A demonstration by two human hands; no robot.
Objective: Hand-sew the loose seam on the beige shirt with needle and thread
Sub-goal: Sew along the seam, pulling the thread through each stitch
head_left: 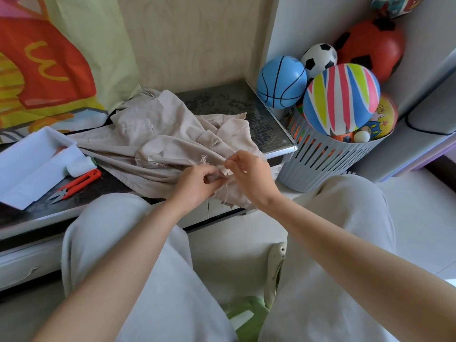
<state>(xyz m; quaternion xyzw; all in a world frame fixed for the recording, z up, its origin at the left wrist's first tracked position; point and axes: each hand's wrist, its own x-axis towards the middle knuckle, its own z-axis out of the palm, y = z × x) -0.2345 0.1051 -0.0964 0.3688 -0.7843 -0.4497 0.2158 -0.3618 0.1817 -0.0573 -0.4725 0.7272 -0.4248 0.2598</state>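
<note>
The beige shirt point(172, 134) lies crumpled on the dark low table point(222, 102), with one edge hanging over the front. My left hand point(197, 183) pinches a fold of the shirt at the table's front edge. My right hand point(249, 174) is just to its right, fingertips pinched together above the same fold, with a pale thread point(227, 172) running down from them. The needle itself is too small to make out. A frayed tuft of thread point(204, 159) shows on the cloth just behind my hands.
Orange thread snips point(79, 182) and a white thread spool point(80, 166) lie left on the table beside an open white box point(32, 166). A slatted grey basket point(328, 154) full of balls stands right of the table. My knees sit below.
</note>
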